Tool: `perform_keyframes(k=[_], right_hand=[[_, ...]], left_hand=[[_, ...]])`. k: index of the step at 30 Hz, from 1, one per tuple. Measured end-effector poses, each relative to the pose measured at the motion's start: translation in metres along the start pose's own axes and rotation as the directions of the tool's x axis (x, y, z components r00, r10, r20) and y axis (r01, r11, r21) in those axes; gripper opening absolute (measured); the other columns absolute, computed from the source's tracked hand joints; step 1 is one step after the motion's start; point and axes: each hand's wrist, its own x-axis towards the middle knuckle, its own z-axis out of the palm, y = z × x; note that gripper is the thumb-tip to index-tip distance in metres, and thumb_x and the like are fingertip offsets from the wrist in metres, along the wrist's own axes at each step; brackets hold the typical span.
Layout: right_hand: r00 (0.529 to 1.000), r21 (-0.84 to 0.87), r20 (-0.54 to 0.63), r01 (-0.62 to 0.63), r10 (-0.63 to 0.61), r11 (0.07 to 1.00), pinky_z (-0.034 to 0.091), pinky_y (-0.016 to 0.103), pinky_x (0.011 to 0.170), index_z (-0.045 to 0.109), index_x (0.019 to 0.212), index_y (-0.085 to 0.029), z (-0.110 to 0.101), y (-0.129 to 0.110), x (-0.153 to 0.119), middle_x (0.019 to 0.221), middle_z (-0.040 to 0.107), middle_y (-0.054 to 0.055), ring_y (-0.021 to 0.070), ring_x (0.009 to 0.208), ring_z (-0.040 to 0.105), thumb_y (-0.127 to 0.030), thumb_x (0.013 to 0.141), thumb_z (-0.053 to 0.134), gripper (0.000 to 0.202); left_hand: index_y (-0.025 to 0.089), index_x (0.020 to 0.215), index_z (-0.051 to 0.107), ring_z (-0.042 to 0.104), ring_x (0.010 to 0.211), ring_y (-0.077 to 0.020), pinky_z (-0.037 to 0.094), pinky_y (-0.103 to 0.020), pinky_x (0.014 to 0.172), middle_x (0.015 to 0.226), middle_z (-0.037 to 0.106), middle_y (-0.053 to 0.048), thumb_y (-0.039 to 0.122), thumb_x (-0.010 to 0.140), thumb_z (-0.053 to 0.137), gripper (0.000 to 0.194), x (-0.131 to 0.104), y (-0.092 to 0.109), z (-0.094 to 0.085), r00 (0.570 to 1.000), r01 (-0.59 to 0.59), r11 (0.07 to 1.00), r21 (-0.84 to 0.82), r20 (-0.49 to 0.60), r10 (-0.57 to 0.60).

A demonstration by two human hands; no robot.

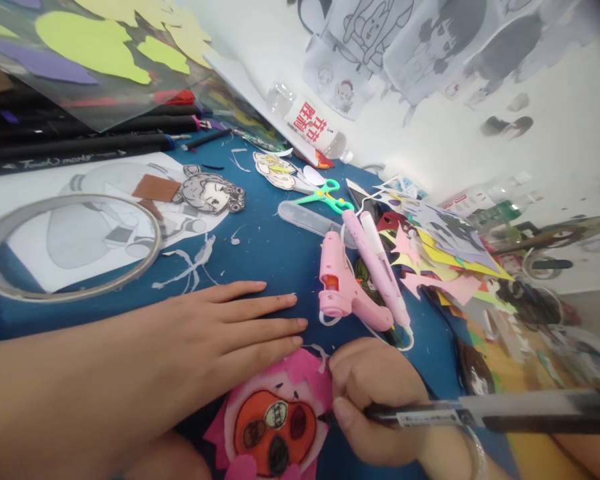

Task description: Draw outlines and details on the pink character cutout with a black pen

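Observation:
In the head view, my left hand point(240, 333) lies flat with its fingers stretched out, over the upper left edge of a pink paper cutout figure point(313, 373). On the figure sits an orange-red piece point(260, 407) with several dark and light oval shapes drawn on it. My right hand point(385, 393) is closed around a black pen point(425, 417). Its tip points left and comes close to the right edge of the orange-red piece; whether it touches, I cannot tell. The figure's lower end is cut off by the frame.
Ahead lie a pink glue gun point(335, 273), a pink wand-like tool point(380, 267) and green scissors point(325, 197). On the left are a tape roll point(155, 257), a printed drawing point(70, 247) and black markers point(80, 147). Paper scraps point(440, 247) pile up at right; a bottle point(310, 123) lies behind.

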Motion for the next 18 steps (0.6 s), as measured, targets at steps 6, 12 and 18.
perform_keyframes(k=[6, 12, 18], right_hand=[[1.0, 0.045, -0.008, -0.018, 0.019, 0.999, 0.03, 0.022, 0.05, 0.027, 0.077, -0.024, -0.002, 0.002, 0.001, 0.062, 0.03, -0.007, 0.0093, 0.05, 0.03, 0.001, 0.077, 0.05, 0.034], [0.979, 0.072, -0.177, -0.086, 0.098, 0.994, 0.035, 0.02, 0.049, 0.032, 0.076, -0.021, -0.007, -0.002, -0.001, 0.062, 0.043, -0.006, 0.0082, 0.051, 0.042, -0.003, 0.091, 0.051, 0.03], [0.945, 0.004, -0.325, -0.048, 0.047, 0.999, 0.044, 0.022, 0.053, 0.047, 0.076, -0.02, -0.013, -0.002, -0.006, 0.061, 0.049, -0.003, 0.01, 0.053, 0.045, -0.021, 0.107, 0.053, 0.031]], left_hand=[[0.027, 0.17, 0.004, 0.02, 0.161, -0.0181, -0.009, -0.025, 0.129, 0.174, 0.023, 0.003, 0.068, 0.091, 0.067, 0.109, 0.0, -0.006, 0.002, 0.994, -0.108, 0.993, 0.052, 0.028, 0.106], [0.025, 0.168, 0.024, 0.025, 0.16, -0.0234, 0.001, -0.036, 0.13, 0.172, 0.028, 0.0, 0.067, 0.087, 0.073, 0.103, 0.003, -0.001, 0.0, 0.992, -0.001, 0.997, -0.078, 0.125, 0.011], [0.022, 0.158, 0.046, 0.027, 0.158, -0.0367, 0.014, -0.058, 0.129, 0.17, 0.029, -0.007, 0.075, 0.084, 0.071, 0.095, 0.019, 0.014, -0.026, 0.92, 0.257, 0.951, -0.17, 0.344, -0.187]])
